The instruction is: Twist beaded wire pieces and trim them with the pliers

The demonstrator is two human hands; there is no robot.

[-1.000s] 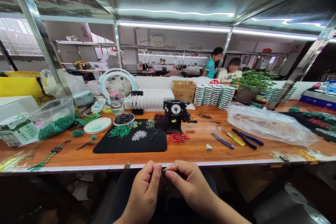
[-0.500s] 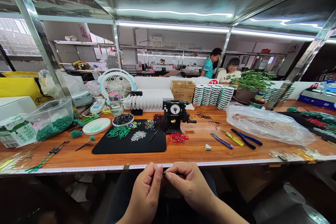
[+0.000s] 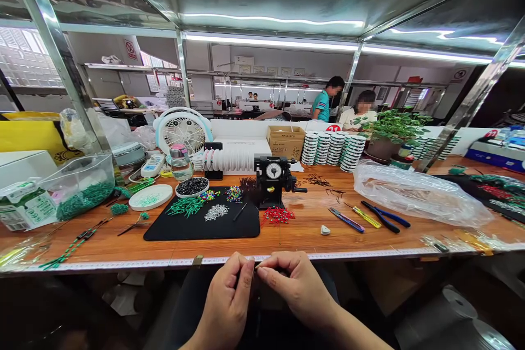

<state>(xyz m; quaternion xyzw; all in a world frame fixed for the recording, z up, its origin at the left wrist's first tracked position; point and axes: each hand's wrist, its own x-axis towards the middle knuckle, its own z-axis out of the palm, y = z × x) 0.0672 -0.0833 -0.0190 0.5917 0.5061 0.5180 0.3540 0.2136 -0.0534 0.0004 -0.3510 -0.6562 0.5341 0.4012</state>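
My left hand [image 3: 230, 298] is closed in a pinch at the table's front edge, thumb against the bent fingers. My right hand [image 3: 293, 287] pinches close beside it, the two sets of fingertips almost meeting. Whatever lies between the fingertips is too small and dark to name. Beyond my hands a black mat [image 3: 192, 229] bears clear beads [image 3: 216, 213], green cord pieces [image 3: 186, 206] and multicoloured beads [image 3: 234, 193]. A pile of red pieces [image 3: 278, 215] sits in front of a black winding machine [image 3: 274, 180] with a dial and crank.
A measuring tape [image 3: 221, 260] runs along the table's front edge. To the right lie tweezers [image 3: 346, 220], a yellow-handled tool [image 3: 366, 216], blue-black pliers [image 3: 385, 216] and a plastic bag [image 3: 414, 194]. Stacked spools [image 3: 334, 150] and a fan [image 3: 183, 132] stand behind. Two people are across the table.
Both hands stay pinched together, with only a very slight shift of the fingers. The things on the table have not moved.
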